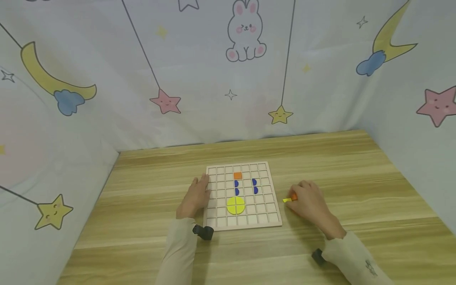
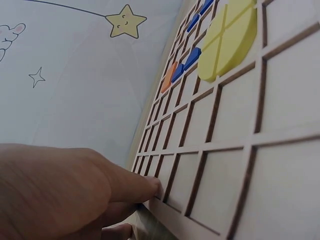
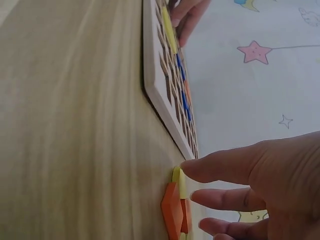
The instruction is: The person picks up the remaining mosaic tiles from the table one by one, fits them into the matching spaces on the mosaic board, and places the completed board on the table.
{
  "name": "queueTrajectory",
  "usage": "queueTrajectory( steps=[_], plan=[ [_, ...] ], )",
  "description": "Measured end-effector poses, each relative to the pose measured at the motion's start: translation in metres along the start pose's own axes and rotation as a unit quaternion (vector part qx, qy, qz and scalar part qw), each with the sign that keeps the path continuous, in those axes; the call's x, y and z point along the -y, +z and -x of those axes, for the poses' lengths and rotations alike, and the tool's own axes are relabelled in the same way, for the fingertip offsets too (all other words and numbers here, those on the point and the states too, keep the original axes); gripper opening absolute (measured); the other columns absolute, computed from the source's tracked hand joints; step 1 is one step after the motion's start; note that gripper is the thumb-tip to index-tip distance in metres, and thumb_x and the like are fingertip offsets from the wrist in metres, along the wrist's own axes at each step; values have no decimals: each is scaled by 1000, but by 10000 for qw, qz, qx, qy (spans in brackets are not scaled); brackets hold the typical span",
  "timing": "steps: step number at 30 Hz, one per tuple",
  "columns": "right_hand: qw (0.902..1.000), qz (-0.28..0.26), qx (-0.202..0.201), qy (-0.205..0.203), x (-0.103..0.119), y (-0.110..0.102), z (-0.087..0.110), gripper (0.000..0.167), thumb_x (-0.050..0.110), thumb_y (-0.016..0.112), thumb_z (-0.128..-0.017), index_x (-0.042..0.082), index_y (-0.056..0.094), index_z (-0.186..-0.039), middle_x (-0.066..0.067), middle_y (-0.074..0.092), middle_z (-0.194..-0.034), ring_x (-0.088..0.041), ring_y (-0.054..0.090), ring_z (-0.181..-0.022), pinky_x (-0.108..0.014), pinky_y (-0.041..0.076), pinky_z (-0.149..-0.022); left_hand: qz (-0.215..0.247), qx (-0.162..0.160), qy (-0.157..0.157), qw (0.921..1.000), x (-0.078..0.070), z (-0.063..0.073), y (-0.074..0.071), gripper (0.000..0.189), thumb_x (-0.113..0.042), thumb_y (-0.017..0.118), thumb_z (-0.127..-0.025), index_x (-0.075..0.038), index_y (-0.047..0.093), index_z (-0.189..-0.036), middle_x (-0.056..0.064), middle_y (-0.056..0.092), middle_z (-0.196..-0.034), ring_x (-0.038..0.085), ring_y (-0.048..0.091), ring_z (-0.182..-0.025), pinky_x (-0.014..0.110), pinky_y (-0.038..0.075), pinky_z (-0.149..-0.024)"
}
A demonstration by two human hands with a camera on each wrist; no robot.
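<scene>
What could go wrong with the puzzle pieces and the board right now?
The right hand only touches the small yellow piece and the orange pieces with its fingertips, so one might slide away on the smooth table. The left hand only rests at the grid board edge; a bump there might shift it and jiggle the yellow circle.

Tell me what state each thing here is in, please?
Grid board: flat on the table, mostly empty squares.
Yellow circle: seated in the board, four quarters joined.
Orange square: seated near the top.
Blue pieces: seated in two pairs.
Loose pieces: off the board, under the right hand's fingers.
Left hand: fingers straight, resting on the board's edge.
Right hand: touching the loose pieces.
</scene>
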State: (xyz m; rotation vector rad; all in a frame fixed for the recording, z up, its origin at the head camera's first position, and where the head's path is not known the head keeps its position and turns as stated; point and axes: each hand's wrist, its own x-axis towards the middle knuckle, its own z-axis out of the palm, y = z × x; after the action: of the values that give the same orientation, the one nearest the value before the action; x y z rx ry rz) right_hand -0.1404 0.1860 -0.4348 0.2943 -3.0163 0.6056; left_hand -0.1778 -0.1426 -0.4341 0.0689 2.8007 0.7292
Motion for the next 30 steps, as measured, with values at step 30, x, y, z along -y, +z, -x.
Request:
queueTrajectory(
  steps=[30],
  plan=[
    [9961,636,-472,-383,-1,7,12,30,31,81,-73,14,57,-73,-10,60,-102,-31,49,-97,-43,38,-75,132,9,-121,9998,0,1,0,57,-12,43,-100,-3,22,-151,13,16,-159,40,8,-147,51,12,-121]
  ],
)
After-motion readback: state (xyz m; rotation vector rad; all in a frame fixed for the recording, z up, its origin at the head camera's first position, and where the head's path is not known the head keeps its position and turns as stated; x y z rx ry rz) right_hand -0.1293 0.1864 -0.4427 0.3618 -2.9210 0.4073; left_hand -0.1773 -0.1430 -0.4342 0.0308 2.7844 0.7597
